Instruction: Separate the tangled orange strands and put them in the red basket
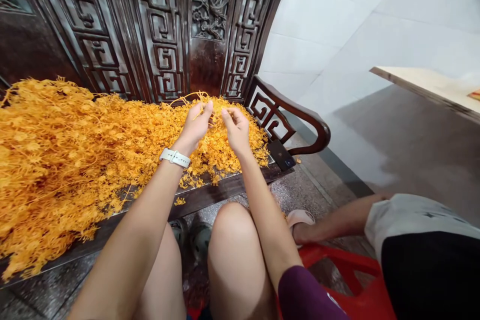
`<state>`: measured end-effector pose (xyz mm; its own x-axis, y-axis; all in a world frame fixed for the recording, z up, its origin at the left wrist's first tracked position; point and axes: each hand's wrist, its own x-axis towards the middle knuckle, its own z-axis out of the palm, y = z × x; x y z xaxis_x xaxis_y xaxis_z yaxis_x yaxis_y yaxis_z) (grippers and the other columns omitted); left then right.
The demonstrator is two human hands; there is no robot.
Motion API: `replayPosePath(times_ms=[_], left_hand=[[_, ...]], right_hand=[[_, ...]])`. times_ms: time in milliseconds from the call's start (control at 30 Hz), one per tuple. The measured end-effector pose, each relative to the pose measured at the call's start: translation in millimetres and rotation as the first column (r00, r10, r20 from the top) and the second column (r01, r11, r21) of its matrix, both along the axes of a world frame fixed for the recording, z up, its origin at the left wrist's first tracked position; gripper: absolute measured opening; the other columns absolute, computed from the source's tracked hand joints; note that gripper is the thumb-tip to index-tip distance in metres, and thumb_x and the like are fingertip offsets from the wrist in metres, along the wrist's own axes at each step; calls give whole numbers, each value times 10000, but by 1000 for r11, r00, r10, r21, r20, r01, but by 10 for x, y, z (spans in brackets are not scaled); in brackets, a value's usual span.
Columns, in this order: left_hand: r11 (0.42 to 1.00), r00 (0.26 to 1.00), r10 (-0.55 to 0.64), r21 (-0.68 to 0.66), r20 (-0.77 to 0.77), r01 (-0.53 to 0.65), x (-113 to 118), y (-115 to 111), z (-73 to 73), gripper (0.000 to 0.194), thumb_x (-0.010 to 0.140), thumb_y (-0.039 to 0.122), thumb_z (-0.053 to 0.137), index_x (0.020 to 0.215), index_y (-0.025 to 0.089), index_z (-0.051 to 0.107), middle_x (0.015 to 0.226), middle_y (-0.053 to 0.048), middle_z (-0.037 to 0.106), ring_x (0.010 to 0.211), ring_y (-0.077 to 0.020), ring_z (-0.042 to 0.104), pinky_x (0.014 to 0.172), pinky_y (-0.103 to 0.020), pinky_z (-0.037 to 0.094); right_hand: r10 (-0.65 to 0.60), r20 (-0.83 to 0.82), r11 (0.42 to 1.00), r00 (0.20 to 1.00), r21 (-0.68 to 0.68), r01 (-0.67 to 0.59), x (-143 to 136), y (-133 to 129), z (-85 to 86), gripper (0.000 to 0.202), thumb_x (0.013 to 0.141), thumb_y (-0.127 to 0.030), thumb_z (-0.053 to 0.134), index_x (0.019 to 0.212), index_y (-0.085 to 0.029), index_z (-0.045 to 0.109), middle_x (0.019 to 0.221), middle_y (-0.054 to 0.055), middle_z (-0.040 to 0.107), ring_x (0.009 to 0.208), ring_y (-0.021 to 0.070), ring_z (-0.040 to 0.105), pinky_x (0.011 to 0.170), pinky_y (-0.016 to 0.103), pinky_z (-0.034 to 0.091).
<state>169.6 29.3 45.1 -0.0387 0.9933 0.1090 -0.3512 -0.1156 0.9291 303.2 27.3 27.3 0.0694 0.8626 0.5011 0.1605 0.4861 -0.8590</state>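
Note:
A big heap of orange plastic sprigs [93, 150], with thin stems and small frilly blossoms, covers the seat of a dark carved wooden bench. Just above the heap's right part, my left hand [197, 122] is closed in a pinch on an orange plastic stem [194, 95], which arches out behind the fingers. Beside it, a small gap away, my right hand [237, 129] is also closed, thumb against fingertips. Whatever small piece it pinches blends into the orange behind it. A pale watch band circles my left wrist.
The bench's carved backrest [208, 62] rises behind the heap, and its curved armrest [315, 130] bounds the right end. A dark phone [281, 155] lies by the armrest. Another person [416, 225] sits close on my right, near a red plastic stool [363, 290]. A board [431, 85] juts in at upper right.

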Motion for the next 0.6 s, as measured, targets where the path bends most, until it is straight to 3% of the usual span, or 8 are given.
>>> replayPosePath(times_ms=[167, 333, 433, 600], left_hand=[[998, 985, 68, -2, 159, -69, 57, 32, -19, 403, 1008, 535, 639, 795, 214, 517, 697, 6, 595, 582, -115, 555, 560, -214, 464], [984, 950, 167, -96, 265, -147, 69, 102, 5, 493, 957, 631, 658, 749, 212, 503, 648, 19, 556, 523, -101, 460, 504, -218, 396], [985, 937, 148, -129, 317, -112, 105, 154, 6, 496, 969, 621, 650, 725, 216, 500, 592, 29, 496, 494, -100, 421, 476, -224, 366], [979, 867, 121, -202, 483, -24, 4, 314, -15, 408, 1021, 512, 632, 749, 228, 522, 569, 33, 465, 464, -103, 392, 453, -232, 346]], right_hand=[[-33, -85, 999, 996, 11, 34, 75, 13, -48, 482, 910, -662, 671, 762, -227, 526, 699, -20, 442, 657, 134, 389, 635, 319, 340], [65, 43, 997, 997, 40, -67, 17, -95, -11, 448, 967, -639, 619, 803, -235, 512, 724, -14, 455, 672, 141, 406, 642, 328, 345], [172, 91, 982, 981, 66, -178, -43, -135, 28, 412, 996, -580, 617, 801, -231, 517, 734, -16, 431, 674, 138, 383, 655, 330, 337], [265, -129, 964, 955, 25, -264, -74, -223, 45, 376, 957, -612, 643, 891, -257, 539, 784, -7, 439, 706, 152, 410, 687, 334, 376]])
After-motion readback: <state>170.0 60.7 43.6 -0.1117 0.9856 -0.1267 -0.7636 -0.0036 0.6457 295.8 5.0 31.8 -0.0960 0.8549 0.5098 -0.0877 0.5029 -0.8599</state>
